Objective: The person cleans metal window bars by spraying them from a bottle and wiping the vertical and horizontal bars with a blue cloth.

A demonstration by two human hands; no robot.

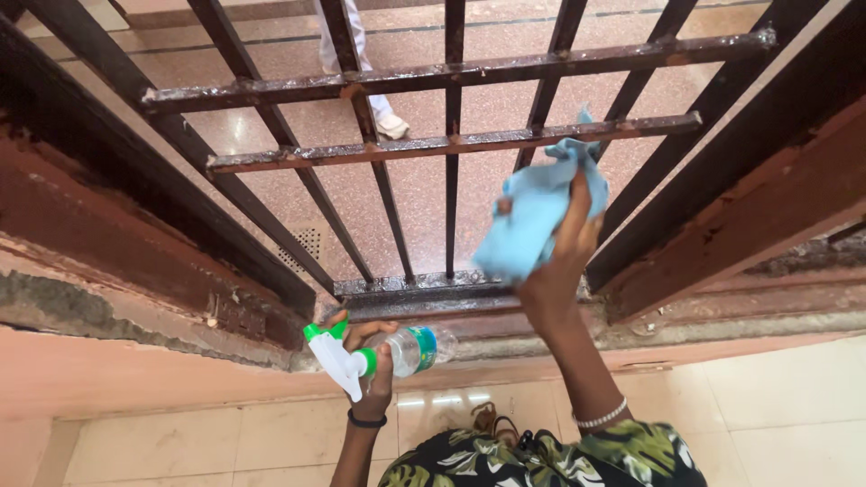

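Note:
My right hand is raised against a dark, rusty metal grille and grips a light blue cloth, which is pressed onto one of the upright bars near the lower crossbar. My left hand hangs lower, below the grille's bottom rail, and holds a clear plastic spray bottle with a white and green trigger head; the bottle lies roughly sideways in the hand. A black band circles the left wrist and a beaded bracelet the right.
The grille sits in a worn reddish-brown frame above a rough concrete sill. Beyond the bars lie a speckled stone floor, a small floor drain and another person's leg and white shoe. Pale tiles lie below me.

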